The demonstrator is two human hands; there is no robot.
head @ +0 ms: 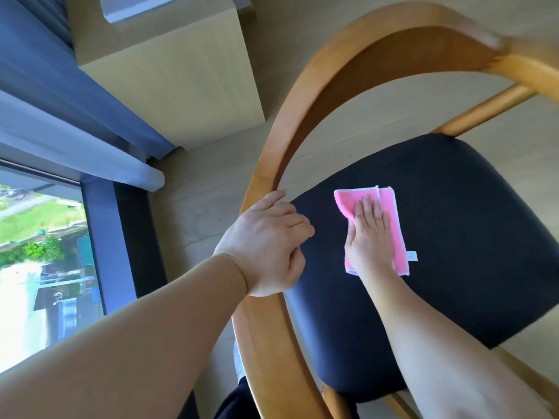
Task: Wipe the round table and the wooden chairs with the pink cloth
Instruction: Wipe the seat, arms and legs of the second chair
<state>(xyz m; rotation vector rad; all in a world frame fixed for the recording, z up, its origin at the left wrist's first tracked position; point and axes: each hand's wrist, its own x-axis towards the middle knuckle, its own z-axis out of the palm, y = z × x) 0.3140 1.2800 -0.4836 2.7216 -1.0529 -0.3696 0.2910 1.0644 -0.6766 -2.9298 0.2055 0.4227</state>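
A wooden chair (305, 113) with a curved backrest rail and a black padded seat (472, 225) fills the right half of the view. The folded pink cloth (390, 219) with white edging lies flat on the seat's left part. My right hand (367, 237) presses down on the cloth, palm flat and fingers together. My left hand (266, 243) grips the curved wooden rail at the seat's left side, fingers wrapped over it. The round table is out of sight.
A light wooden cabinet (169, 71) stands on the pale floor beyond the chair. At the left a tall window (42, 261) has a dark frame, with blue and white curtains (69, 116) beside it. Bare floor lies between the curtains and the chair.
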